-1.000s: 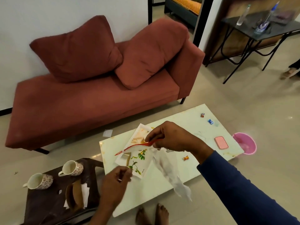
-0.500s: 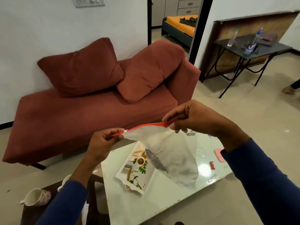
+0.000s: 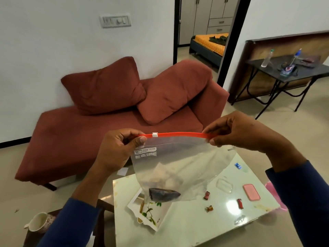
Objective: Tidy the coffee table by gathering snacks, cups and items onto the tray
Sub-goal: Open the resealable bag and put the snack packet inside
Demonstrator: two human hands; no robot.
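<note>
pinching zip bag [image 3: 179, 168] — both hands

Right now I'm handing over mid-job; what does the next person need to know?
Left hand and right hand each pinch an end of the clear zip bag with the red strip, held above the white coffee table; its white slider is near the left end.
Done: some snacks are in the bag.
Left: small wrapped candies, the pink flat case and the floral tray remain on the table.

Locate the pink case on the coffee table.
In the head view, the pink case lies flat near the coffee table's right edge, beside a small red wrapper.
</note>
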